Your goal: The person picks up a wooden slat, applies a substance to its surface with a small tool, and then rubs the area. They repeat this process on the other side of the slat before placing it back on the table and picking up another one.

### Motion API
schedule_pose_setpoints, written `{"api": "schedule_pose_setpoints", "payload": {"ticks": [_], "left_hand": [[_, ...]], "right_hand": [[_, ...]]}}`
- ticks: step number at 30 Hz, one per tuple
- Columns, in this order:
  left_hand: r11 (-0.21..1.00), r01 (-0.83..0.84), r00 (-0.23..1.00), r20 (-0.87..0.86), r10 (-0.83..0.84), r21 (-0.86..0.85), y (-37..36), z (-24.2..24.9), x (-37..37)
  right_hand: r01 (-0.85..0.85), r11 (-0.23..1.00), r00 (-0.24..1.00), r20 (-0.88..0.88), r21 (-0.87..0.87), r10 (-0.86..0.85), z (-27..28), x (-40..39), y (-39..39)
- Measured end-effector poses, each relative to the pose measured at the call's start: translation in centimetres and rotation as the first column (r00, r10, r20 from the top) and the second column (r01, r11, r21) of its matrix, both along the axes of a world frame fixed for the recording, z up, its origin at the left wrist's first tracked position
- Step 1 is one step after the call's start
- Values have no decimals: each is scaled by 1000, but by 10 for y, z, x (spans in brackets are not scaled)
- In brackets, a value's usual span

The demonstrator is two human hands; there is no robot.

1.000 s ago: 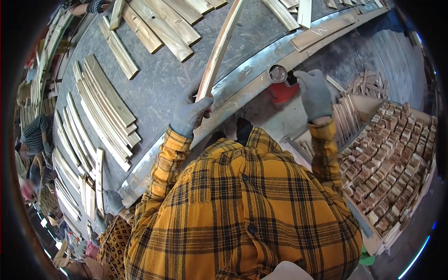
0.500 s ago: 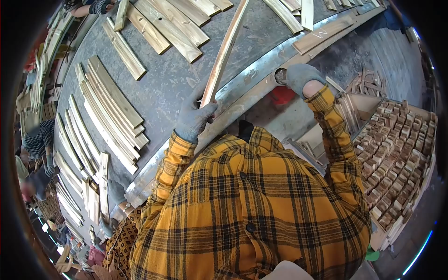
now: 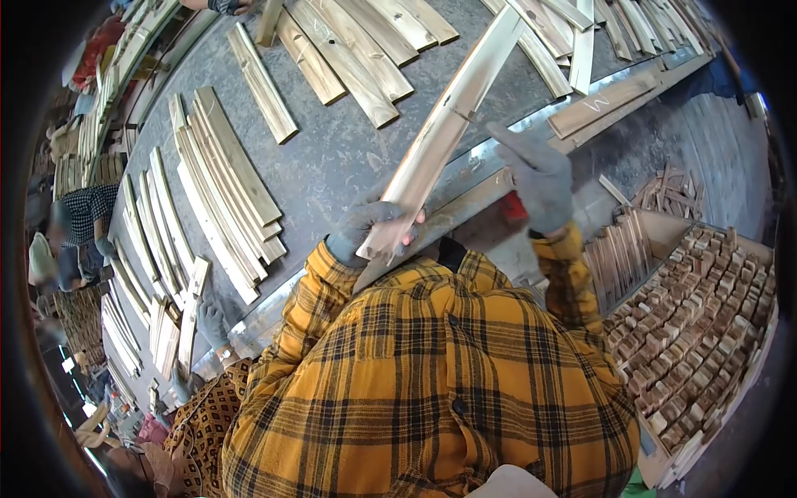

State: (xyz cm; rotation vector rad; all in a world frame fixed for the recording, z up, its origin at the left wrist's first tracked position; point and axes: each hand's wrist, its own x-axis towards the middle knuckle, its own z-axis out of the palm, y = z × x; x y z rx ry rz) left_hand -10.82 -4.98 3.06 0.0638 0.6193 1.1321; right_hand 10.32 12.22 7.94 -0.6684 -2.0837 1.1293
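My left hand, in a grey glove, is wrapped round the near end of a long wooden plank. The plank slants up and away over the metal table, its broad face showing a dark mark across it. Close to the plank's right edge is my right hand, also gloved in grey and a little blurred. Its forefinger stretches toward the dark mark, with the thumb apart and nothing visible held.
Several planks lie in rows at the left, and more planks at the far side. A board with a white mark rests along the right edge. At the right stands a crate of stacked wood blocks. Another person's gloved hand is at the left.
My left hand has turned the plank so its broad face shows. My right hand has come away from the round holder at the table edge and moved beside the plank. The view has shifted.
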Motion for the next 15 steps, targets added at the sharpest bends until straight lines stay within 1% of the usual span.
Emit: {"api": "schedule_pose_setpoints", "payload": {"ticks": [2, 3, 6, 7, 9, 10, 12, 13, 15], "left_hand": [[996, -34, 999, 37, 31, 79, 0, 8, 5], [990, -19, 999, 36, 15, 138, 1, 10, 5], [998, -23, 956, -292, 39, 60, -4, 29, 7], [999, -29, 942, -333, 32, 14, -7, 23, 7], [997, -17, 923, -382, 46, 78, -7, 17, 4], [994, -7, 913, -406, 51, 110, -7, 17, 3], [996, -11, 910, -412, 44, 84, -7, 18, 4], [998, -9, 910, -412, 37, 69, -6, 19, 4], [995, -58, 981, -180, 72, 84, -6, 11, 4]], "right_hand": [[41, 999, 999, 9, -34, -41, -7, -11, -3], [58, 997, 998, 16, -55, -57, -11, -16, -7], [100, 989, 993, 48, 107, -105, -28, -25, -20], [118, 990, 991, 50, 79, -122, -28, -27, -25], [157, 987, 986, 58, 28, -159, -24, -30, -34], [176, 980, 984, 17, 95, -178, -30, -33, -32], [226, 948, 974, -71, 223, -215, -47, -40, -31], [252, 922, 967, -35, 295, -253, -48, -39, -33], [289, 851, 942, 29, 438, -335, -46, -39, -38]]}}
